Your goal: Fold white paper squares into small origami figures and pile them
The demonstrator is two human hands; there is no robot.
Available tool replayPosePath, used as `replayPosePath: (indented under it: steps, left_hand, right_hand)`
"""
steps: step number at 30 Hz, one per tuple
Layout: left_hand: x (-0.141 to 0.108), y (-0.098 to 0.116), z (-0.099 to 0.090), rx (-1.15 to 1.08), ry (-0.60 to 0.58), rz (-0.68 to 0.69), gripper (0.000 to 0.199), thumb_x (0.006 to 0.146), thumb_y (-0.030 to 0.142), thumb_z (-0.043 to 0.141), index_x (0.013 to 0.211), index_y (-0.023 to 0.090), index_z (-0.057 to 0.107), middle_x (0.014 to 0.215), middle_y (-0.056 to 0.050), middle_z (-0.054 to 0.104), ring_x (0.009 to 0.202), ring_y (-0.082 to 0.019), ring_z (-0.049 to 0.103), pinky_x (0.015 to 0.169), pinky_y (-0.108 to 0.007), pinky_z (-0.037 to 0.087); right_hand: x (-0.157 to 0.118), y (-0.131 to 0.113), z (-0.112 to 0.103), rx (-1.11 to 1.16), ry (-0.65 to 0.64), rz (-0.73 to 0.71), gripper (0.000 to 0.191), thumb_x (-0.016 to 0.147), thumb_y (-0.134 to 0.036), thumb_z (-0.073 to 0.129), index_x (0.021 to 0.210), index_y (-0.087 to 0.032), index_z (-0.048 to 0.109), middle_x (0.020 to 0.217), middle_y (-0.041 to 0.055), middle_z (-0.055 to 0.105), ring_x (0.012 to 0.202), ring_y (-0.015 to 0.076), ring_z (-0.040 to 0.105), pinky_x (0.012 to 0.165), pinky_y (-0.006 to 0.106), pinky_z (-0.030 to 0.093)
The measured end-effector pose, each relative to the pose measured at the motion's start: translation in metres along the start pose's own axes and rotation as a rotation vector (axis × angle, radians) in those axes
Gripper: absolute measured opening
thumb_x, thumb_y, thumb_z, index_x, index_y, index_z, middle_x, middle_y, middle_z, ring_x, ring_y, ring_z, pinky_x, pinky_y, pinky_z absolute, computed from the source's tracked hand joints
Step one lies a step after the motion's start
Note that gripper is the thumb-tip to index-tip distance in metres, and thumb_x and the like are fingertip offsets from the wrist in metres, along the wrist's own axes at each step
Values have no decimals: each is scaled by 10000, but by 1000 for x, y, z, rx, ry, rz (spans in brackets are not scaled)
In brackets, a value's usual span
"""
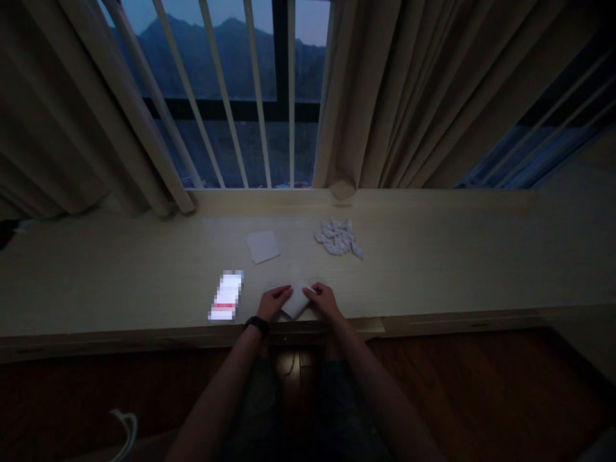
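A white sheet of paper (297,301) is held between my two hands just above the front edge of the desk, turned so a corner points toward me. My left hand (274,301), with a dark band on its wrist, pinches the paper's left side. On the right side my right hand (323,300) grips it, thumb on top. Beyond my hands lies a small stack of white square paper (262,246). To the right of that stack is a pile of several small folded or twisted white paper pieces (339,238).
A lit phone (226,295), its screen blurred, lies left of my hands on the long pale desk (447,256). Behind the desk are a barred window (231,109) and beige curtains (385,96). A white cable (128,427) shows at the lower left. The room is dim.
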State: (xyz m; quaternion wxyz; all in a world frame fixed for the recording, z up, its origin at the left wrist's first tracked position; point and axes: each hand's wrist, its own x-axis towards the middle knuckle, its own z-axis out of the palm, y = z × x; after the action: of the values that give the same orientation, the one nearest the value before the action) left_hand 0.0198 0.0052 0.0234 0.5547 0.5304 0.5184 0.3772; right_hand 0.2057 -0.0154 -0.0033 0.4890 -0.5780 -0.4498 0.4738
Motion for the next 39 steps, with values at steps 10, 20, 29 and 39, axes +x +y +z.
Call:
replayPosePath:
  steps: [10,20,29,39]
  left_hand:
    - [-1,-8,6,84,-68,-25,325,592,336,778,817,116,698,728,-81,689,622,-172,612,603,-285,479]
    - [3,-12,21,-51,-117,5,564,626,344,771,1147,190,621,865,-52,640,677,-140,616,596,-265,525]
    - [1,-12,22,-48,-106,-3,439,597,376,783,939,132,657,785,-49,611,691,-161,612,585,-296,554]
    - [-6,-5,23,-48,-108,7,417,628,349,756,966,118,681,752,-59,645,638,-143,599,568,-260,530]
  right_hand:
    - [0,2,3,-193,164,-132,327,677,-459,614,811,-161,606,710,17,584,608,144,486,572,258,409]
    - [-6,3,-7,-40,29,-100,371,661,-446,647,913,-176,618,753,27,628,641,159,530,567,263,436]
    - [-13,-3,-7,-212,44,-185,316,728,-415,593,914,-172,674,799,40,656,681,168,544,626,276,432]
    - [-14,-2,-6,-239,63,-212,303,730,-428,595,882,-180,681,833,47,677,743,186,575,685,291,442]
